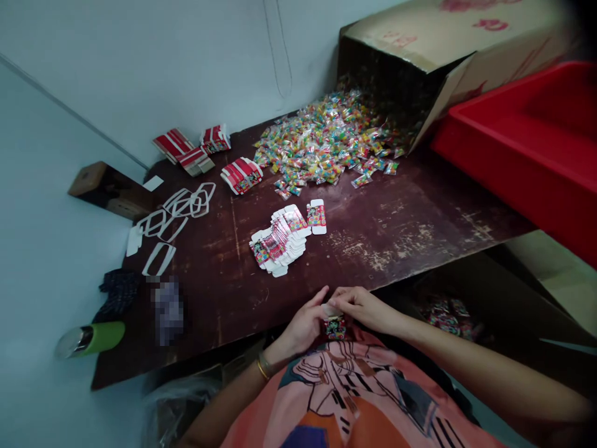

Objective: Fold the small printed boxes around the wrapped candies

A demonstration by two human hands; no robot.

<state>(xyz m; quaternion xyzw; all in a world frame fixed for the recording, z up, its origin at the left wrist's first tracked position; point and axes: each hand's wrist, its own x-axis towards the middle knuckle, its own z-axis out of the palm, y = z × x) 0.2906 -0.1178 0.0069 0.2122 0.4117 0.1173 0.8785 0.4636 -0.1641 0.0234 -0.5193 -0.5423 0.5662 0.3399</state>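
Observation:
A small printed carton (334,327) with a white flap is held between my two hands, close to my body at the table's front edge. My left hand (304,323) grips its left side, with the fingers partly hidden behind it. At the top flap, the fingers of my right hand (361,306) are pinched on the carton. Beyond my hands, a fanned pile of flat printed cartons (280,239) lies on the table, and one separate carton (316,216) lies at its right.
A heap of small clear candy packets (321,143) spills from a tipped cardboard box (405,37). A red tray (517,137) stands at the right. Bundled cartons (242,175), white bands (158,259) and a green bottle (105,336) are on the left. An open box with filled packs (450,316) sits below the table.

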